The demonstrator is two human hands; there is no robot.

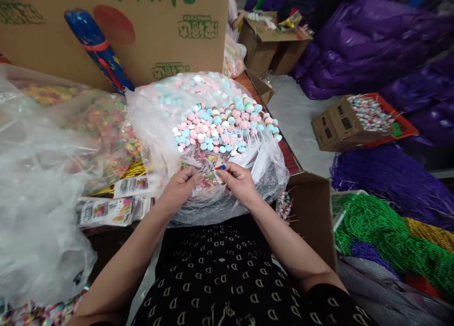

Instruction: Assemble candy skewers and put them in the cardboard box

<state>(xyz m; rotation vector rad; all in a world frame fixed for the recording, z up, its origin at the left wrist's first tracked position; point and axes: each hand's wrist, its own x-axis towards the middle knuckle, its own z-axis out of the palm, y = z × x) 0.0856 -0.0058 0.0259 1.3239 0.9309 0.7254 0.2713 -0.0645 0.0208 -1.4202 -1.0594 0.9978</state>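
Far to the left of the hands, a clear plastic sheet is billowing over a bag of ring candies, and printed cards are lying in loose piles just beyond the left hand. Ahead of the hands, a blue tube is leaning against a carton.

The left hand is curling inward with its fingers bent toward the right hand, though the view is too tight to say whether it is gripping anything. The right hand is pinching a small blue-and-red strip between thumb and fingers. Both hands are working just in front of a clear bag that is holding a big mass of pastel candy pops on sticks.

Just right of the hands, an open carton is holding a small bunch of pops. Farther right, a red tray is carrying a fuller heap of pops beside a small carton, while green beads and purple bags are filling the floor. Ahead, a co-worker's hand is reaching over another carton.
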